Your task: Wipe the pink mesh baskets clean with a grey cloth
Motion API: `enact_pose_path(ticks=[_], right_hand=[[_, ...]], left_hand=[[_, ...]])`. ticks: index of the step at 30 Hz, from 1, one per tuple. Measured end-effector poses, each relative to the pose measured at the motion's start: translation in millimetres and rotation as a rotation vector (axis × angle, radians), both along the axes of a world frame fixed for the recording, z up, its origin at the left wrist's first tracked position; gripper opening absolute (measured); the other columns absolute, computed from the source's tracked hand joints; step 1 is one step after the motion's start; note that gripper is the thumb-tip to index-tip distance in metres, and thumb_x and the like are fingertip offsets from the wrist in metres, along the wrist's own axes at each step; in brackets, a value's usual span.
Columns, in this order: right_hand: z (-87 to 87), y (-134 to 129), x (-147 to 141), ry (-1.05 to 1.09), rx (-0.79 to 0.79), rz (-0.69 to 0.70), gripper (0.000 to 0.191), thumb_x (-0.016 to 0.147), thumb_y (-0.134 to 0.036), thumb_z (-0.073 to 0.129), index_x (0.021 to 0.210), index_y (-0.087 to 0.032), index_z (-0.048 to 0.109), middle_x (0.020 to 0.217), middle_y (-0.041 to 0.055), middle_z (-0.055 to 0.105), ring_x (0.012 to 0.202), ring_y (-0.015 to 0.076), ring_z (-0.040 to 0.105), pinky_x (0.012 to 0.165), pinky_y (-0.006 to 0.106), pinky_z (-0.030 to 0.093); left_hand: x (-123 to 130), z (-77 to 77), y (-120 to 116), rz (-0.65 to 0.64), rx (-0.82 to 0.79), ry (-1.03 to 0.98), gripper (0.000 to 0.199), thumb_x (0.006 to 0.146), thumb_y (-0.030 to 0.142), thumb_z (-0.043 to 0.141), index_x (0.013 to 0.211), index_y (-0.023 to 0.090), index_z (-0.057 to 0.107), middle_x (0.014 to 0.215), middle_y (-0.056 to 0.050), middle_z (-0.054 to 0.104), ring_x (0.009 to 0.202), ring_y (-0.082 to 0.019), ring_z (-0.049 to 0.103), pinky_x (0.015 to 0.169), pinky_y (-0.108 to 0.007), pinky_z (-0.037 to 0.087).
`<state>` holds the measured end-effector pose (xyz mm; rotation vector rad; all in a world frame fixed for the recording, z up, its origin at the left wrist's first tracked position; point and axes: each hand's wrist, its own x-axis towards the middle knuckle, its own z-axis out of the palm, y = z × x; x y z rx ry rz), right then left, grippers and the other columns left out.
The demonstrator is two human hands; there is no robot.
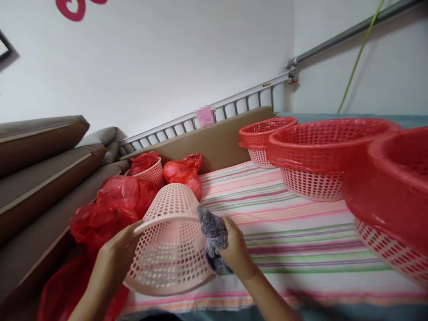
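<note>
Beneath both hands spreads a white cloth with pink, green and purple stripes (pixel 301 240); beside it on the left lie stacked taupe padded cushions (pixel 50 149). Beyond its far edge stand a tan padded panel (pixel 230 145), a pale metal railing (pixel 240 106) and a white wall (pixel 187 53).

Between the hands, a pale pink perforated plastic basket (pixel 175 203) lies tipped over, its mouth toward the viewer. The left hand (pixel 118 245) is closed on the left of its rim. The right hand (pixel 236 249), fingers curled, grips a fuzzy grey cloth (pixel 214 229) against the rim's right side.

Counted from near to far: one basket and one grey cloth at the hands; three round lattice baskets with red plastic over their rims (pixel 310 187) on the right; one smaller pink lattice basket (pixel 155 174) farther off on the left, red plastic inside. The crumpled red plastic bags (pixel 117 200) on the left overlap too much to count.
</note>
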<state>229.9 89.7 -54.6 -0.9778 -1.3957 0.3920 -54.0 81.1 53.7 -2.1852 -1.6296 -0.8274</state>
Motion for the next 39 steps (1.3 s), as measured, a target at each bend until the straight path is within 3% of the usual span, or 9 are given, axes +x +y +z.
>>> enact_pose_path(ticks=[4,7,15,19,22,26,32,35,39], right_hand=[[30.5,-18,3,-0.223,0.016,0.059,0.016,0.070,-0.011,0.054,0.083,-0.021,0.051,0.086,0.0039,0.056,0.082,0.0196,0.052,0.069,0.029,0.042],[30.6,-20,1,-0.246,0.000,0.043,0.022,0.070,-0.010,0.054,0.089,-0.020,0.052,0.089,0.0044,0.056,0.084,0.0199,0.052,0.072,0.031,0.043],[-25.3,8,-9,0.010,-0.128,0.080,0.043,0.062,-0.003,0.051,0.102,-0.020,0.054,0.094,0.0039,0.060,0.090,0.0194,0.058,0.080,0.031,0.047],[-61.4,7,-26,0.172,-0.178,0.142,0.039,0.065,-0.009,0.057,0.103,-0.019,0.057,0.095,0.0036,0.064,0.092,0.0199,0.061,0.081,0.032,0.048],[-71.7,0,-36,0.209,-0.166,0.149,0.031,0.068,-0.012,0.057,0.099,-0.019,0.058,0.092,0.0040,0.065,0.089,0.0197,0.062,0.079,0.032,0.049],[-42.7,-12,-28,0.081,-0.084,0.086,0.029,0.065,-0.007,0.053,0.092,-0.019,0.056,0.084,0.0023,0.061,0.078,0.0180,0.059,0.070,0.029,0.048],[14.9,-23,0,-0.210,0.104,-0.014,0.019,0.072,-0.010,0.052,0.089,-0.019,0.052,0.089,0.0060,0.056,0.085,0.0211,0.054,0.073,0.033,0.044],[16.6,-20,1,-0.246,0.026,-0.019,0.022,0.070,-0.009,0.052,0.089,-0.020,0.052,0.088,0.0057,0.055,0.084,0.0213,0.053,0.073,0.033,0.045],[5.3,-13,-2,-0.197,-0.049,0.007,0.023,0.069,-0.008,0.053,0.088,-0.020,0.051,0.088,0.0052,0.056,0.085,0.0212,0.053,0.074,0.033,0.044]], left_hand=[[21,-2.5,-9,-0.171,0.065,0.092,0.033,0.088,0.039,0.047,0.111,0.023,0.065,0.109,-0.003,0.072,0.097,-0.017,0.069,0.087,-0.026,0.053],[34,-3.8,-6,-0.189,0.066,0.120,0.032,0.088,0.034,0.047,0.114,0.023,0.064,0.115,-0.004,0.069,0.102,-0.018,0.066,0.090,-0.029,0.052],[18,-11.3,16,-0.065,-0.080,-0.020,0.036,0.087,0.046,0.050,0.112,0.025,0.065,0.111,-0.003,0.071,0.099,-0.019,0.068,0.087,-0.028,0.053],[-12,-19.7,16,0.080,-0.133,-0.069,0.037,0.086,0.046,0.050,0.114,0.027,0.063,0.112,0.000,0.070,0.103,-0.020,0.066,0.087,-0.027,0.052],[-31,-22.3,10,0.151,-0.150,-0.081,0.037,0.085,0.045,0.050,0.114,0.027,0.063,0.109,0.000,0.072,0.099,-0.019,0.068,0.083,-0.026,0.053],[-28,-12.6,2,0.079,-0.154,-0.046,0.035,0.083,0.041,0.054,0.112,0.025,0.064,0.104,-0.001,0.074,0.093,-0.019,0.070,0.081,-0.025,0.055],[31,-2.7,-4,-0.245,-0.041,0.096,0.034,0.085,0.027,0.051,0.116,0.025,0.063,0.119,-0.003,0.067,0.108,-0.018,0.063,0.094,-0.029,0.050],[47,-5.7,-1,-0.237,-0.041,0.122,0.031,0.086,0.026,0.050,0.113,0.024,0.065,0.115,-0.004,0.069,0.105,-0.019,0.065,0.091,-0.031,0.052],[43,-9.0,5,-0.188,-0.088,0.123,0.031,0.085,0.024,0.051,0.113,0.024,0.065,0.115,-0.004,0.069,0.103,-0.020,0.066,0.090,-0.030,0.053]])
